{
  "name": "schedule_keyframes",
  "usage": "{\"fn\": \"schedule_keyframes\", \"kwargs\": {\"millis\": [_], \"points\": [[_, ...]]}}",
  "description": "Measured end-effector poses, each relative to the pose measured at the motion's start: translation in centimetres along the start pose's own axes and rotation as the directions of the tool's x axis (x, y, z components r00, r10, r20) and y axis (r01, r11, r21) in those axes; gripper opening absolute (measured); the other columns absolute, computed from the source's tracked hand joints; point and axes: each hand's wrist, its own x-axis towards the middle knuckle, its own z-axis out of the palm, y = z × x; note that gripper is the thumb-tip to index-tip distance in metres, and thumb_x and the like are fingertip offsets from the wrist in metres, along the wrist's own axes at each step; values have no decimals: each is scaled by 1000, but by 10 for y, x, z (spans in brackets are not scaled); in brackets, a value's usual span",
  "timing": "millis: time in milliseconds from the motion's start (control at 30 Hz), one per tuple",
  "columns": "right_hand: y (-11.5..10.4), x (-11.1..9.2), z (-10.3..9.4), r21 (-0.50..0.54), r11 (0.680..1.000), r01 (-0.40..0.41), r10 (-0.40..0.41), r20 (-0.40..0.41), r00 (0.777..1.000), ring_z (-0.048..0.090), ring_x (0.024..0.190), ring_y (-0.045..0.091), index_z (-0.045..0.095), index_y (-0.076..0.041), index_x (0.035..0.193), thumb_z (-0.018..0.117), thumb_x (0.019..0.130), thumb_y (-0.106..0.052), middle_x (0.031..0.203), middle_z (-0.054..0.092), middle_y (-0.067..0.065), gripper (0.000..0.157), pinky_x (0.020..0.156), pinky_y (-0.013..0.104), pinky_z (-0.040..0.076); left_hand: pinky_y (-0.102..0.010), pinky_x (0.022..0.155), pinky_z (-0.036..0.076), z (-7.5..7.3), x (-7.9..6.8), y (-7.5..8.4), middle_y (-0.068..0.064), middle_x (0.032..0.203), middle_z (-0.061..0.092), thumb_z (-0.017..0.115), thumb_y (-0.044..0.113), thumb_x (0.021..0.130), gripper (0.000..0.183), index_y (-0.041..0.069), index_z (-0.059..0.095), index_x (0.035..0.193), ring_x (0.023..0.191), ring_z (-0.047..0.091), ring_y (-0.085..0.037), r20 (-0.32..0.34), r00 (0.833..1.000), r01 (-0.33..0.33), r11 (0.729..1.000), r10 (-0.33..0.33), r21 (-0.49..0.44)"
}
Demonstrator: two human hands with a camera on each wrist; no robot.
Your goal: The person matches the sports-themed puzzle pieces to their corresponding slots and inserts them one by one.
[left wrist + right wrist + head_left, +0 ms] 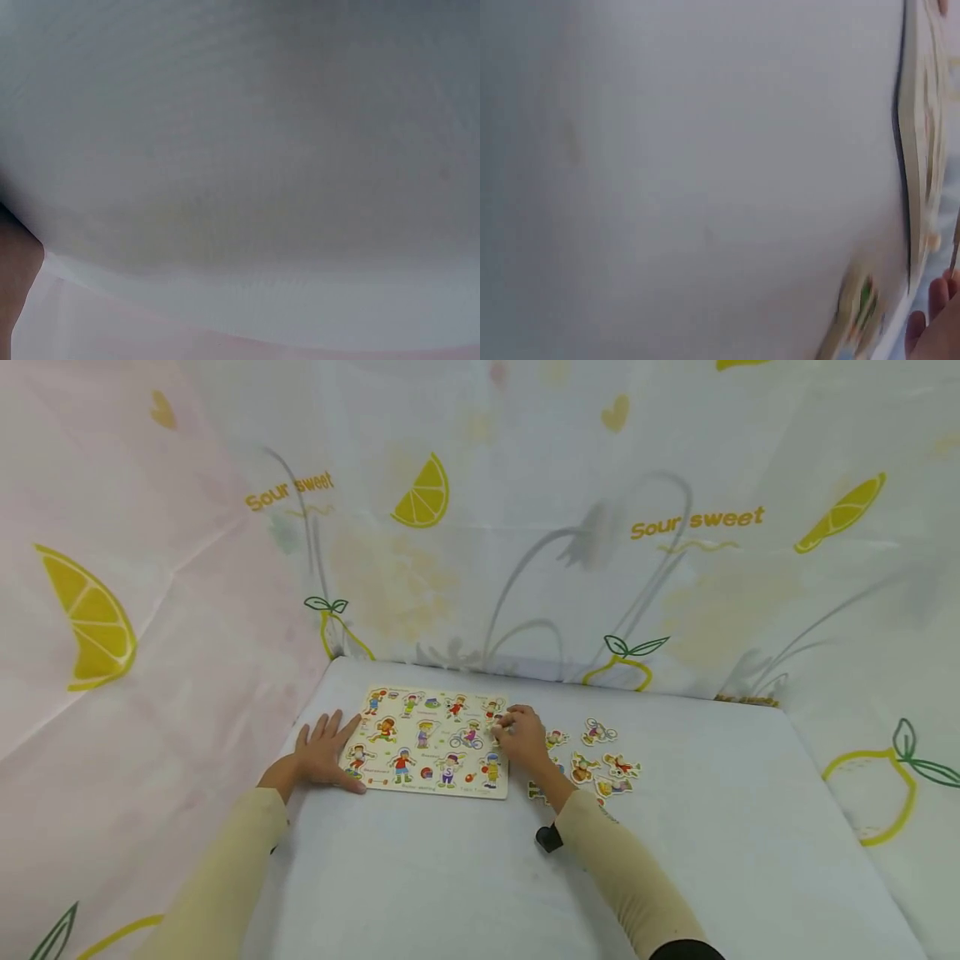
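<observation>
A white counter [420,868] stands before a lemon-print cloth [517,602]. On it lies a puzzle board [442,737]; at its left edge the left hand [326,753] has fingers spread, at its right edge the right hand [527,740] has bent fingers, pinching what I cannot tell; loose pieces [583,767] lie right of the board

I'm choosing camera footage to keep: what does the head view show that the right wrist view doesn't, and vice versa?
Only the head view shows two beige fabric sleeves and orange "Sour sweet" lettering. Only the right wrist view gives a close, nearly edge-on look at the pale flat rectangular board. Both show that board, the bare right hand and the white tabletop.
</observation>
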Motion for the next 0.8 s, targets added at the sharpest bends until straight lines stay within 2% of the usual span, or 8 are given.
{"fn": "schedule_keyframes", "kwargs": {"millis": [133,300,400,500,800], "points": [[-14,-13,17,19,1000,8,-10,114,993,58,118,33,70,-5,88,73,89,-21,127,59,13,16,101,51,45,-71,112,-14,1,2,-3,-30,162,-8,77,81,51,147,13,5,159,147,-11,-53,-1,1000,7,1000,-7,9],[-26,-25,33,0,997,83,-81,200,977,59,118,30,71,-10,85,74,89,-23,126,62,10,13,103,57,40,-71,111,-14,6,7,-7,-29,163,-7,77,82,50,148,13,5,159,148,-10,-53,-8,1000,14,1000,-14,17],[-31,-30,39,-68,989,129,-112,205,972,60,117,27,74,-13,83,75,88,-26,122,65,6,13,100,55,42,-70,112,-15,4,6,-6,-28,163,-9,75,84,51,148,15,3,160,148,-12,-52,-1,1000,17,1000,-17,17],[-37,-33,43,-120,983,142,-115,203,972,61,114,26,76,-14,83,75,86,-29,118,68,4,15,96,52,44,-70,111,-16,1,3,-2,-28,163,-10,74,84,52,147,15,4,160,147,-14,-52,5,1000,8,1000,-8,1],[-48,-39,49,-178,980,89,-56,180,982,59,110,25,75,-14,78,77,83,-30,114,66,3,17,96,48,42,-72,111,-13,-6,1,4,-32,161,-8,80,75,56,142,9,6,159,146,-10,-55,21,1000,13,1000,-13,4]]}}
